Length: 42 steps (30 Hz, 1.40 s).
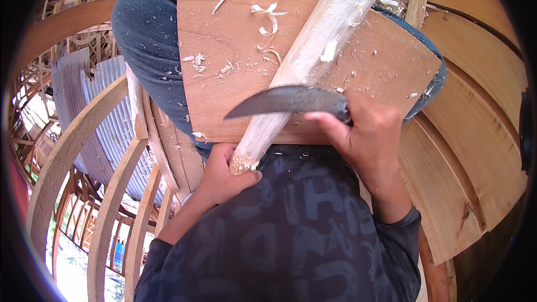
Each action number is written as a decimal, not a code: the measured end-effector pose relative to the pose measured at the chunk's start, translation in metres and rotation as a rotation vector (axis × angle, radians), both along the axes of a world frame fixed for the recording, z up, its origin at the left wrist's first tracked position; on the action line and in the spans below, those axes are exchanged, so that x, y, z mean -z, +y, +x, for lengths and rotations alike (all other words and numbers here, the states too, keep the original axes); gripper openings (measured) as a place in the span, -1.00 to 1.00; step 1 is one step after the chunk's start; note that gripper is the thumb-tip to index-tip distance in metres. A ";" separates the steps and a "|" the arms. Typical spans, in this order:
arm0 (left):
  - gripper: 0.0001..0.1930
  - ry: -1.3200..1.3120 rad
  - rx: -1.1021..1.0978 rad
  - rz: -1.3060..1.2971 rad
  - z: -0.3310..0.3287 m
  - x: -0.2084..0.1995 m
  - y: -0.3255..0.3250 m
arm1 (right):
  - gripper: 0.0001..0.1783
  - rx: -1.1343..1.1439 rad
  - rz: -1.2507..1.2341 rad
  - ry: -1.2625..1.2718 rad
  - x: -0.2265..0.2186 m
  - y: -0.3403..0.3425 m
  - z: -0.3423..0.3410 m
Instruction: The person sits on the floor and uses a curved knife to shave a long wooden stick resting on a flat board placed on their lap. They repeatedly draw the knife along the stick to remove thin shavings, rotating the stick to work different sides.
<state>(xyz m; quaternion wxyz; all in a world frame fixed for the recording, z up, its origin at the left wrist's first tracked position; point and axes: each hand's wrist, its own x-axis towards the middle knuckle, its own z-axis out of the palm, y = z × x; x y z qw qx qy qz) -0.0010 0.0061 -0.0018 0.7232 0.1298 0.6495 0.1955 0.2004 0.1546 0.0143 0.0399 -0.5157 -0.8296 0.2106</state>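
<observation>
A pale, peeled wooden pole (313,50) slants across my lap, its near end at my belly and its far end running out of the top of the view. Around that near end my left hand (226,178) is closed. In my right hand (366,131) is a machete (288,102) with a dark curved blade; its handle is mostly hidden in my fist. The blade lies across the pole, its tip pointing left; whether it touches the wood I cannot tell. Beneath the pole a brown wooden board (224,78) rests over my thighs, strewn with shavings (271,19).
Curved wooden ribs (106,212) rise at the left, with corrugated metal sheets (114,117) beyond them. Wide curved planks (464,128) form a wall close on my right. More shavings lie past the board's far edge.
</observation>
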 end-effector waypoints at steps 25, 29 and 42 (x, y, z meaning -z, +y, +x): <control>-0.56 -0.170 -0.006 -0.115 -0.013 0.011 -0.009 | -0.46 0.042 -0.112 -0.068 -0.011 0.013 -0.002; -0.55 -0.201 -0.028 -0.104 -0.011 0.007 0.000 | -0.42 0.143 0.112 -0.097 0.000 0.043 0.014; -0.36 -0.141 0.046 -0.144 -0.014 0.015 -0.012 | -0.41 0.025 -0.080 0.014 -0.007 0.002 0.002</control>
